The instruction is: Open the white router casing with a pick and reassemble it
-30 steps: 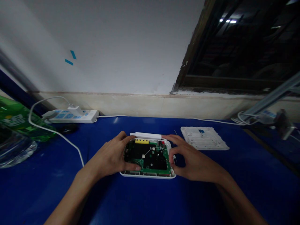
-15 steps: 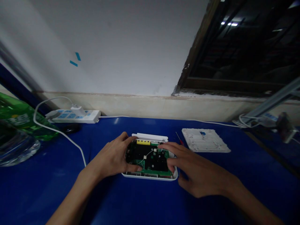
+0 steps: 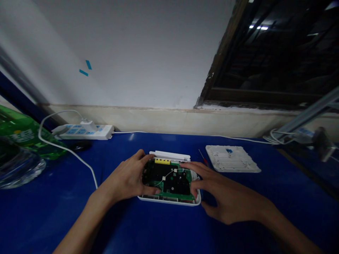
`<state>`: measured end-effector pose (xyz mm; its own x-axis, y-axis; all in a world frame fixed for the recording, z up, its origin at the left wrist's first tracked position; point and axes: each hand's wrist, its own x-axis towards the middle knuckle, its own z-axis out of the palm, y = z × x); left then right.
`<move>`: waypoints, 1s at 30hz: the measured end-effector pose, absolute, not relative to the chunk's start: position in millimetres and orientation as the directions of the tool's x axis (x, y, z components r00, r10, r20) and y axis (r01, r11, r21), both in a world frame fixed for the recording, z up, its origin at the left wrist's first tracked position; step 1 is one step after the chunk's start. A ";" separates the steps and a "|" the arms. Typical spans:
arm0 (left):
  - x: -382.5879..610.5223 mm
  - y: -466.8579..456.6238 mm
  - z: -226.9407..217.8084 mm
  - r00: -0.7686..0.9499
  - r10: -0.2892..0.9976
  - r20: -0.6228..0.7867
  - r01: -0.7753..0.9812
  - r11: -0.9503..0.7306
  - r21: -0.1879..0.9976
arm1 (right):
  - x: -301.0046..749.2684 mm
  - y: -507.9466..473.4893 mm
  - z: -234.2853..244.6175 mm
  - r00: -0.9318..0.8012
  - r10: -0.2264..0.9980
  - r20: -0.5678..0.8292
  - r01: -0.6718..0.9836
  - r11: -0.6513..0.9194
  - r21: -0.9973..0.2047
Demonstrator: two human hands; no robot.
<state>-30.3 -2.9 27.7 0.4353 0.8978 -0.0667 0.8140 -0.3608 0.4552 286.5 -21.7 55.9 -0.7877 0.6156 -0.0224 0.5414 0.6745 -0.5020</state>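
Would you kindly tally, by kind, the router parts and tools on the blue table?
Router shell: 1
Circuit board: 1, seated in the shell
Loose cover: 1
Red screwdriver: 1
Total: 4

bare table (image 3: 148, 229) in front, cover (image 3: 232, 158) right

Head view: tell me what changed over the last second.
The right hand uncurled from the right edge of the router, drew back and now lays stretched fingers on the circuit board. The left hand keeps its grip on the left side; router, detached cover and power strip stayed put.
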 end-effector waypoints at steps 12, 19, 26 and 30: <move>-39.3 4.0 27.9 0.531 0.846 -0.037 0.688 -0.405 0.602 | 292.6 -11.7 51.3 -0.815 0.573 -0.085 0.530 0.677 -0.510; -42.5 2.8 32.6 0.547 0.836 -0.050 0.693 -0.418 0.588 | 290.5 -16.6 53.6 -0.808 0.587 -0.055 0.536 0.693 -0.482; -41.2 2.7 38.0 0.555 0.831 -0.017 0.696 -0.453 0.557 | 289.6 -17.9 57.2 -0.791 0.609 -0.054 0.551 0.671 -0.497; -38.9 1.9 42.1 0.562 0.827 -0.030 0.691 -0.449 0.567 | 289.9 -18.3 57.2 -0.789 0.606 -0.099 0.563 0.650 -0.511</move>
<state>-38.9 1.9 42.1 0.5615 0.8269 -0.0296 0.6907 -0.4486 0.5672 289.9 -18.3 57.2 -0.7893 0.6059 -0.0993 0.5629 0.6496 -0.5110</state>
